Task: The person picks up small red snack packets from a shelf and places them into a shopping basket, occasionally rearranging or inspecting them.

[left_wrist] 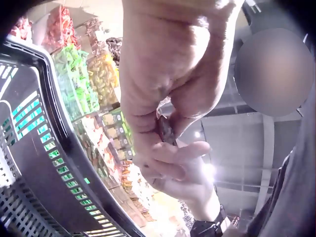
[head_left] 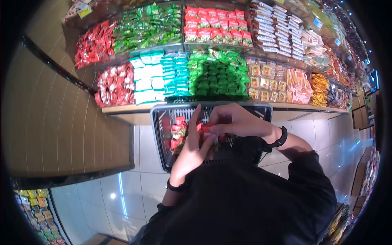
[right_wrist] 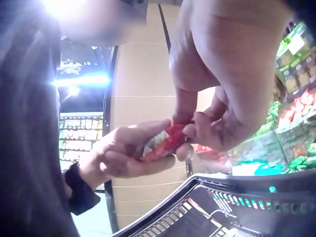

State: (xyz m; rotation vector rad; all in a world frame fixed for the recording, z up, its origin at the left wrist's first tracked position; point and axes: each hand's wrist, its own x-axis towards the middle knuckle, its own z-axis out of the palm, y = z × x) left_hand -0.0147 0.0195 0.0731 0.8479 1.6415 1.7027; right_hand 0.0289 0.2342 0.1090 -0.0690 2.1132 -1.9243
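Note:
A small red packet (right_wrist: 165,141) with a pale and green part is held between both hands above a dark basket (head_left: 153,122). My left hand (head_left: 190,153) holds it from one side, fingers and thumb around it; in the right wrist view the left hand (right_wrist: 131,150) lies under the packet. My right hand (head_left: 241,120) pinches the packet's other end, and the right hand (right_wrist: 227,74) shows close up there. In the left wrist view the packet (left_wrist: 166,131) is mostly hidden by fingers. More red packets (head_left: 178,132) lie in the basket's left part.
Beyond the basket, shelves hold green packets (head_left: 218,77), teal packets (head_left: 175,73), red packets (head_left: 116,83) and yellow packets (head_left: 319,90). A wooden-looking panel (head_left: 69,118) stands at the left. Tiled floor (head_left: 143,196) shows around the basket.

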